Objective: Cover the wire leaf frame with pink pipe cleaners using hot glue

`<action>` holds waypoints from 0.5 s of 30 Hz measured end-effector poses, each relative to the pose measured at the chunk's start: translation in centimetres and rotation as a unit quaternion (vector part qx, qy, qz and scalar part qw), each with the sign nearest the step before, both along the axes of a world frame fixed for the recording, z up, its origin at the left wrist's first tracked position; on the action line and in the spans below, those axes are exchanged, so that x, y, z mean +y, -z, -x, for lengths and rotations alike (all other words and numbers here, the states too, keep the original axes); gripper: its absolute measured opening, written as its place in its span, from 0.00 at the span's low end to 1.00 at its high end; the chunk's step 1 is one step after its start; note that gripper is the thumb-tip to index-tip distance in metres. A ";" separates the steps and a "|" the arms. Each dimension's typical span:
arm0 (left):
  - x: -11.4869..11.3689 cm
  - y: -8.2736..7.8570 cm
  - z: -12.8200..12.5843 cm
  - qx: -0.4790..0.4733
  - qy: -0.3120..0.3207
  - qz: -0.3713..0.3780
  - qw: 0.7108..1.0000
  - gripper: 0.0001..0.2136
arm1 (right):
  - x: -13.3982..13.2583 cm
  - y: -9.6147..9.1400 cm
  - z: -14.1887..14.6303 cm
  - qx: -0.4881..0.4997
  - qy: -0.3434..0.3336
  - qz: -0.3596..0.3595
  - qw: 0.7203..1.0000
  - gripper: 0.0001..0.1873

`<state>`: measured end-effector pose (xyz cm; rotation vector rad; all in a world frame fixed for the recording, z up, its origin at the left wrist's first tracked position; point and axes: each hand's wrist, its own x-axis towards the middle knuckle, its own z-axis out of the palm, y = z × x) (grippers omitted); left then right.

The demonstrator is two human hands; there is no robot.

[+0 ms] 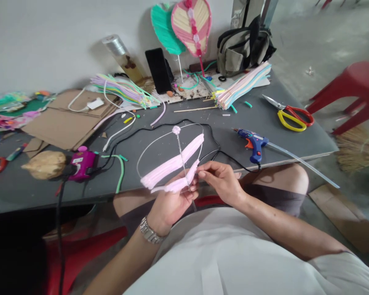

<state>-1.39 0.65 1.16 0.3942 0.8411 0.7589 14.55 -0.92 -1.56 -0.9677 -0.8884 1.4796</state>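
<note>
A thin wire frame [154, 143], rounded like a fan, is held over the table's front edge. Two bands of pink pipe cleaners [172, 160] cross it, and a small pink pompom [176, 130] tops its central stem. From below, my left hand [175, 200] is closed round the lower end of this fan frame. My right hand [220, 180] pinches at the right end of the lower pink band, by the wire rim; the fingertips hide exactly what is between them. Right of the frame lies a blue glue gun [254, 144] with a long clear glue stick.
Scissors [290, 116] with red and yellow handles lie at the right. Bundles of pipe cleaners [242, 85], a phone [158, 70] and two finished fans [192, 26] stand along the back. At left are cardboard [70, 116] and a purple power adapter [82, 164]. Black cable crosses the tabletop.
</note>
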 end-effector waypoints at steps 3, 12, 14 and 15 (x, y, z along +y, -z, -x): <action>0.2 -0.3 0.0 0.011 -0.043 -0.038 0.998 0.06 | -0.2 -0.2 -0.4 -0.096 0.058 -0.026 0.993 0.19; 0.8 -1.4 -1.1 0.060 -0.199 -0.167 0.964 0.12 | -2.4 -0.8 -2.0 -0.160 0.068 -0.020 0.985 0.21; 0.8 -1.4 -1.2 0.063 -0.212 -0.170 0.960 0.13 | -2.7 -0.8 -2.4 -0.157 0.065 -0.027 0.985 0.22; 0.9 -1.3 -1.2 0.066 -0.215 -0.173 0.959 0.13 | -2.7 -0.9 -2.5 -0.149 0.064 -0.032 0.986 0.23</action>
